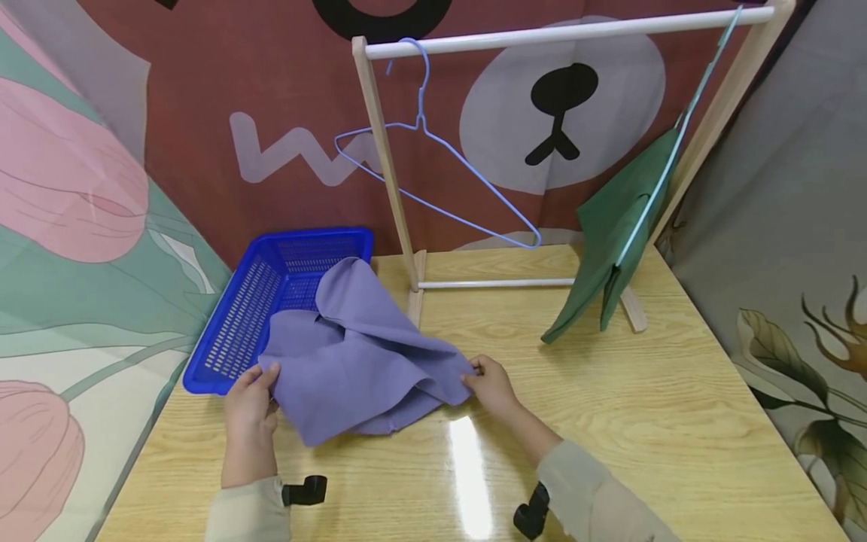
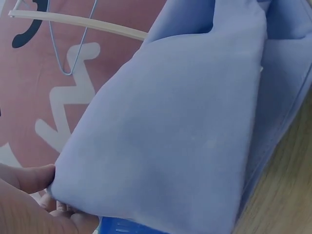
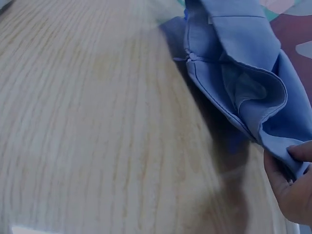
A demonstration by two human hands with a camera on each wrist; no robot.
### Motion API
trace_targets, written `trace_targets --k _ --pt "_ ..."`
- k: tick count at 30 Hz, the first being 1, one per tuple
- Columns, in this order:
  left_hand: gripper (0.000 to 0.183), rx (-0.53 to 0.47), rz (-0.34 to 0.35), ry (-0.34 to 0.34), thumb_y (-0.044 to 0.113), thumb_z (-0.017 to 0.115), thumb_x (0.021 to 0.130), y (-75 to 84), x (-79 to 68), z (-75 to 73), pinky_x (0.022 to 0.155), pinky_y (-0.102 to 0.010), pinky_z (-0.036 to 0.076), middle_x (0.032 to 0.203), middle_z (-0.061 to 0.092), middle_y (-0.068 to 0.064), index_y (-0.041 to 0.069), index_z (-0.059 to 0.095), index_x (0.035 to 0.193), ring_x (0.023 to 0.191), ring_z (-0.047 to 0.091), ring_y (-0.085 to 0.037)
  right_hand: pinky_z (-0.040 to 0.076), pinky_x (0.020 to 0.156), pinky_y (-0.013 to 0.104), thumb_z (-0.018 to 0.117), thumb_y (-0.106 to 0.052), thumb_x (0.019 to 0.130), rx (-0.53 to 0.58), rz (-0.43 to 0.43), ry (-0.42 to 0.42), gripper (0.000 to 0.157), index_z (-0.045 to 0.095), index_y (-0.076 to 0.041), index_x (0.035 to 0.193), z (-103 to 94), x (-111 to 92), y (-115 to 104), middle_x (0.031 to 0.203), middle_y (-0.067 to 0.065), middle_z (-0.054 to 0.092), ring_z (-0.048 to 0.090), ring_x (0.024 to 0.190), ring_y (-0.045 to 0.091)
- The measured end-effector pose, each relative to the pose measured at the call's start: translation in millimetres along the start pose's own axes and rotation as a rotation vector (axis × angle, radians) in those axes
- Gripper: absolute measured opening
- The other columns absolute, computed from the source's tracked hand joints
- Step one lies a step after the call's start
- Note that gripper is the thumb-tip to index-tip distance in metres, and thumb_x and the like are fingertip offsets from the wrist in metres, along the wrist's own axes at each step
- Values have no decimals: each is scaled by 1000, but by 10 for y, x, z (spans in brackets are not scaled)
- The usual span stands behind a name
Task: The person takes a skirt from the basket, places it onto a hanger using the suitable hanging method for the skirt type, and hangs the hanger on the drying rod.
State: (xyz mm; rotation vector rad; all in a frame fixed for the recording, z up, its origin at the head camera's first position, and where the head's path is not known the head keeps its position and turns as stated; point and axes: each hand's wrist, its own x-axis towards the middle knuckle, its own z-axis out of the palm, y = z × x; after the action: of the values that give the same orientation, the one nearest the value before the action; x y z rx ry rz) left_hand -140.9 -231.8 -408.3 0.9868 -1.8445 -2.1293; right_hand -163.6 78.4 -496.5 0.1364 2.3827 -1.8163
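A crumpled purple garment (image 1: 366,361) with stitched hems is stretched between both hands, partly over the table and partly over the basket's near right rim. My left hand (image 1: 250,406) pinches its left edge between thumb and fingers. At the opposite end, my right hand (image 1: 493,385) pinches a corner. The left wrist view shows the left thumb on the near face of the purple fabric (image 2: 161,131). In the right wrist view, the hem hangs in folds (image 3: 243,92) beside the right fingers (image 3: 287,195). Its exact kind is obscured by the folds.
A blue plastic basket (image 1: 233,324) stands at the left. Behind, a wooden rack with a white rail (image 1: 569,31) carries a blue hanger (image 1: 474,169). A light-blue hanger (image 1: 667,165) with a green garment (image 1: 623,218) hangs at its right end. Printed curtains surround the table (image 1: 643,436).
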Motion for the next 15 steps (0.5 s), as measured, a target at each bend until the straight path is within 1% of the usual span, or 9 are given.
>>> trace_targets --k 1,2,4,5,8,9,12,15 --pt "23 -4 8 1 15 56 84 2 -5 8 63 -16 42 91 53 1 4 51 104 73 52 -3 41 55 24 57 3 78 18 3 7 11 53 5 88 -14 1 -17 74 7 50 46 64 14" --pt "15 -3 19 5 15 56 84 5 -8 15 58 -16 41 82 51 6 7 50 96 66 49 -2 41 55 24 57 2 78 35 3 16 11 53 5 88 -29 3 -36 74 8 50 46 64 14" --pt "12 -16 37 0 14 55 84 16 -16 28 53 -16 39 73 48 8 9 45 86 60 47 -1 40 54 24 57 2 78 55 3 33 11 53 5 88 -56 3 -77 75 9 50 46 63 14" --pt "11 -32 46 1 13 55 84 23 -21 39 52 -16 39 71 48 9 9 45 84 58 47 -1 40 54 23 57 2 78 64 2 47 11 54 5 88 -68 2 -102 75 8 50 46 64 14" --pt "11 -62 94 0 7 52 84 42 -35 74 45 -14 38 67 48 9 7 41 82 49 45 0 40 54 22 57 2 78 82 -18 81 11 54 6 88 -101 9 -161 77 9 52 46 65 14" --pt "11 -82 110 -2 5 51 84 50 -44 87 45 -14 39 68 49 8 7 41 81 48 45 0 41 55 22 57 2 78 87 -24 92 11 54 6 88 -110 8 -184 77 9 52 47 66 14" --pt "11 -146 173 -8 -2 50 82 76 -81 135 46 -14 40 68 49 5 5 43 77 50 46 -2 42 57 22 57 3 77 108 -42 123 11 54 6 87 -137 8 -254 79 10 53 48 68 14" --pt "16 -207 234 -36 -8 47 80 110 -125 201 48 -16 42 66 48 3 3 41 71 54 48 -4 44 57 21 56 4 78 153 -52 138 10 53 6 87 -171 -12 -347 79 10 52 49 68 13"
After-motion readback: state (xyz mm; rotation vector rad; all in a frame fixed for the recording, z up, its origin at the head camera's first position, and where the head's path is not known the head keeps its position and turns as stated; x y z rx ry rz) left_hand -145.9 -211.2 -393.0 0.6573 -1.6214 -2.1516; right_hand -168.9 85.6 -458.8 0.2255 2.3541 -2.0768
